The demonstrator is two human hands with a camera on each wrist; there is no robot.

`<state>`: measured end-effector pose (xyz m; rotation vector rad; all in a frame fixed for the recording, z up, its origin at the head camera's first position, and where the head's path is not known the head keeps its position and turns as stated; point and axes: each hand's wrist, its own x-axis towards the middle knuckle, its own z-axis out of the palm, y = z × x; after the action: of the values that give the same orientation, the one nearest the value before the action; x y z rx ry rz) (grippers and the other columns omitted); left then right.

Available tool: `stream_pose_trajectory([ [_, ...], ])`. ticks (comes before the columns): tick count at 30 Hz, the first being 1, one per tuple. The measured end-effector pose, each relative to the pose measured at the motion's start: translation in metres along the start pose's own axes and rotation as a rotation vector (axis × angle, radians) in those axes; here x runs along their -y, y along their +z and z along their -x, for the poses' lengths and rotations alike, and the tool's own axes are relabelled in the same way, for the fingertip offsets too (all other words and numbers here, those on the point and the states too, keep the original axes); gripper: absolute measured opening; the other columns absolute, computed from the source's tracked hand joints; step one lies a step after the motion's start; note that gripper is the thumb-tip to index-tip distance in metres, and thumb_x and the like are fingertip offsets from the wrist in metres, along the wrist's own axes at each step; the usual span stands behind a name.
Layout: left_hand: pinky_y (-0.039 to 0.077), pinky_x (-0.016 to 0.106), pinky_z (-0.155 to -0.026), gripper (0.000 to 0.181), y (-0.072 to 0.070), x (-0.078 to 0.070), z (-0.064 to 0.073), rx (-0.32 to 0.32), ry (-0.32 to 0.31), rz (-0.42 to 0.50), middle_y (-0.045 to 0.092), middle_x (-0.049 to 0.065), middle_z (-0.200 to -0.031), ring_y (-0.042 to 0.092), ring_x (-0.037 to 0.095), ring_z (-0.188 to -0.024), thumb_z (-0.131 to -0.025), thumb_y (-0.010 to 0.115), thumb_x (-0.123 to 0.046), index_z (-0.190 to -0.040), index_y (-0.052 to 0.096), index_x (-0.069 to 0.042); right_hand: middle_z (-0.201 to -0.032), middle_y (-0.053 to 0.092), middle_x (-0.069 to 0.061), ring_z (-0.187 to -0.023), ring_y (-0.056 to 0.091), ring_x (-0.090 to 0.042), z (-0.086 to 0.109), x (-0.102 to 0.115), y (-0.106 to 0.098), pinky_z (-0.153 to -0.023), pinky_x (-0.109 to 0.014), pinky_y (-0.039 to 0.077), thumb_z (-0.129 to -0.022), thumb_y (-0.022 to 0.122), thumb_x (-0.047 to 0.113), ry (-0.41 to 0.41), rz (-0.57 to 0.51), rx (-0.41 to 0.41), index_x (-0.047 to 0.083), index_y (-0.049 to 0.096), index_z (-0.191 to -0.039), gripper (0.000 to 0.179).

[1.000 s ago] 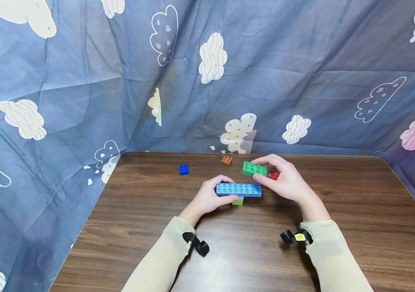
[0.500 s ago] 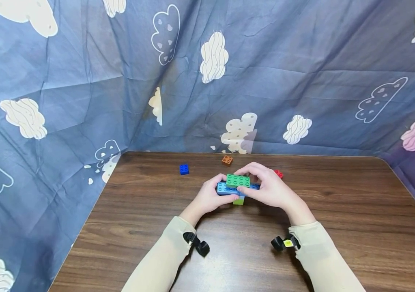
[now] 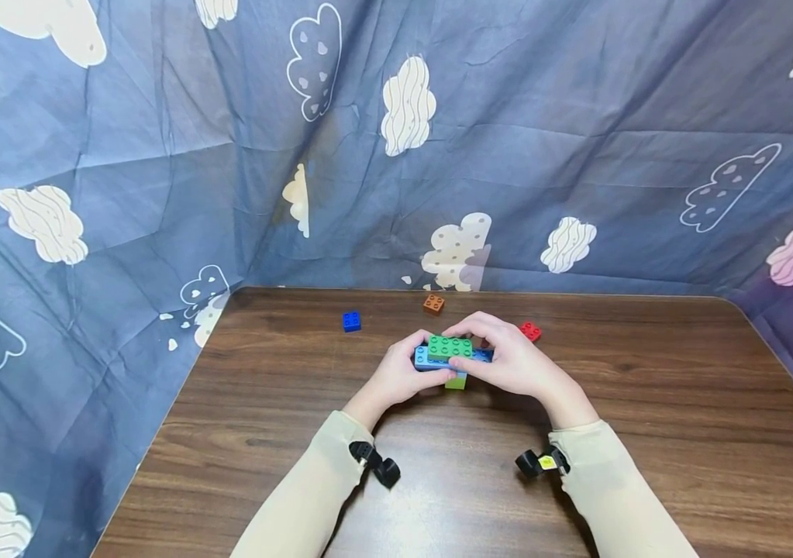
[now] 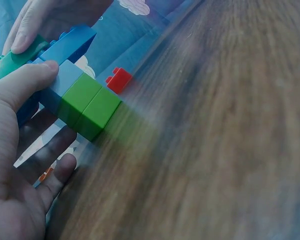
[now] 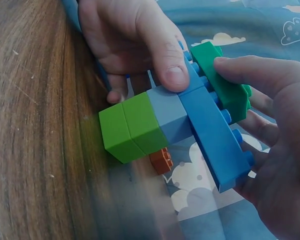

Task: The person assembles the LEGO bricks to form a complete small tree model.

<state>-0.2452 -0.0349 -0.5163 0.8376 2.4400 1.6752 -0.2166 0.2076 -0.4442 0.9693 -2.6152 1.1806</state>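
Shifted leftward since a second ago, the green brick (image 3: 449, 346) is now lying over the blue bar's (image 5: 215, 140) studs; whether it is fully seated, I cannot tell. Leftmost, a small blue brick (image 3: 351, 322) is resting on the table (image 3: 263, 434). Next, the left hand (image 3: 399, 375) is gripping the blue bar above two lime bricks (image 5: 142, 120). Behind, an orange brick (image 3: 433, 304) is sitting. The right hand (image 3: 511, 358) is pinching the green brick; beyond is lying a red brick (image 3: 530, 332).
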Motion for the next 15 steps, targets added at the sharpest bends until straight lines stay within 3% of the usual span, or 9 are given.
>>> stream_pose_trajectory([
  [9, 0.056, 0.030, -0.083, 0.042, -0.0002, 0.0005, -0.0001, 0.009, -0.002, 0.007, 0.074, -0.003, -0.111, 0.066, 0.012, -0.094, -0.089, 0.092, -0.029, -0.122, 0.069, -0.017, -0.127, 0.071, 0.009, -0.101, 0.064, -0.014, 0.0002, 0.0038, -0.0003, -0.086, -0.037, 0.055, -0.095, 0.089, 0.025, 0.025, 0.001, 0.021, 0.027, 0.077, -0.129, 0.037],
  [15, 0.057, 0.030, -0.082, 0.041, 0.0004, 0.0013, 0.0000, 0.013, -0.001, 0.009, 0.074, -0.004, -0.110, 0.067, 0.011, -0.094, -0.089, 0.092, -0.028, -0.122, 0.069, -0.018, -0.122, 0.071, 0.010, -0.096, 0.063, -0.014, 0.0007, 0.0044, 0.0023, -0.080, -0.036, 0.055, -0.095, 0.089, 0.027, 0.025, 0.003, -0.003, 0.026, 0.078, -0.127, 0.034],
])
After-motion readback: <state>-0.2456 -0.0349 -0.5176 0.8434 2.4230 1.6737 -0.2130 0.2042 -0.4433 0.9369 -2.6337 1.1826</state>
